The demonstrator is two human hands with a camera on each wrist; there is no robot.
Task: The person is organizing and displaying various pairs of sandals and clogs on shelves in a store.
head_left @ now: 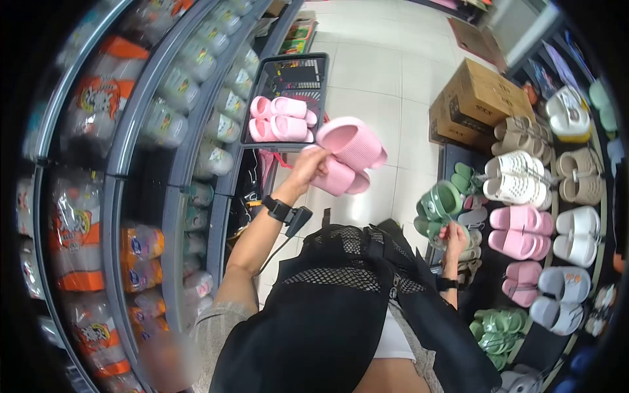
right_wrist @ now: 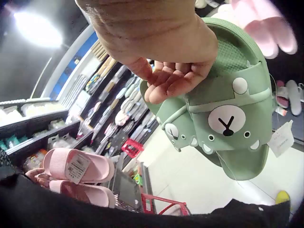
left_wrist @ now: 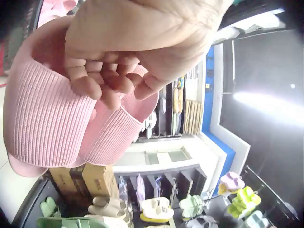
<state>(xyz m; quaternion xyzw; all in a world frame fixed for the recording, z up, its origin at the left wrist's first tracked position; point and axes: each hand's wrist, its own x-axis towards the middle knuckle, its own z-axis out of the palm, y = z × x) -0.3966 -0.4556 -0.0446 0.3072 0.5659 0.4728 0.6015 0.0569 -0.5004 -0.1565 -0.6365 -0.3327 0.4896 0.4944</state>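
Observation:
My left hand (head_left: 309, 170) grips a pair of pink ribbed slide slippers (head_left: 357, 145), held up over the aisle beside the basket. In the left wrist view its fingertips curl at the slippers' inner edges, and the ribbed straps (left_wrist: 45, 116) face the camera. Over on the other side, my right hand (head_left: 453, 239) holds a pair of green slippers (right_wrist: 232, 102) with bear faces on the straps. A white tag (right_wrist: 281, 139) hangs from the green pair. Several more pink slippers (head_left: 288, 128) lie in a dark shopping basket (head_left: 322, 82) just beyond my left hand.
Shelves with glass jars (head_left: 164, 124) and bagged bottles (head_left: 78, 229) line the left. To the right, a rack carries white clogs (head_left: 514, 177), pink slippers (head_left: 521, 229) and green ones (head_left: 498, 331). Cardboard boxes (head_left: 488, 95) stand on the tiled floor (head_left: 373, 65) ahead.

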